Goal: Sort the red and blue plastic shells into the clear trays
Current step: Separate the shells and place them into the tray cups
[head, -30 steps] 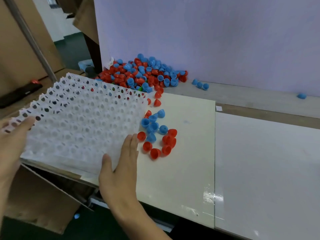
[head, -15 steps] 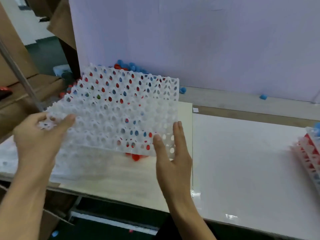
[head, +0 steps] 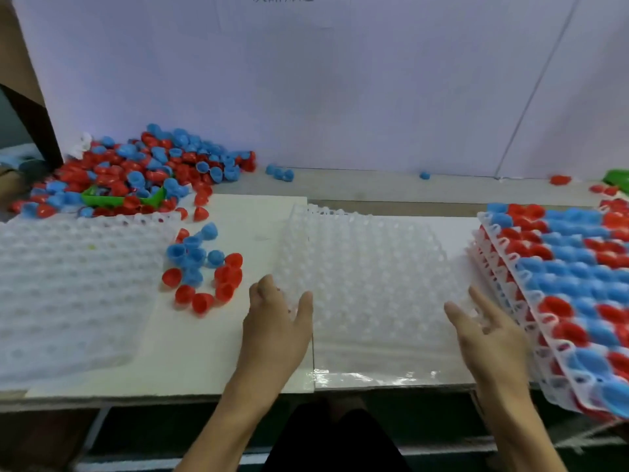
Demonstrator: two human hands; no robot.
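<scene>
An empty clear tray [head: 367, 284] lies flat on the bench [head: 238, 362] between both hands. The left hand [head: 277, 321] touches its near-left edge with loose fingers; the right hand [head: 486, 328], fingers spread and holding nothing, is at its right edge, beside the filled trays [head: 571, 281]. Loose shells [head: 204, 270] lie just left of the left hand.

Bright, even light falls from overhead, with a cool bluish-violet cast on the far wall [head: 340, 97]. Shadows are faint. A strip of glare runs along the near edge of the desk [head: 367, 375]. The whole picture is soft with motion blur, worst on the filled trays [head: 561, 284] at right. Straight lines bow near the edges.
</scene>
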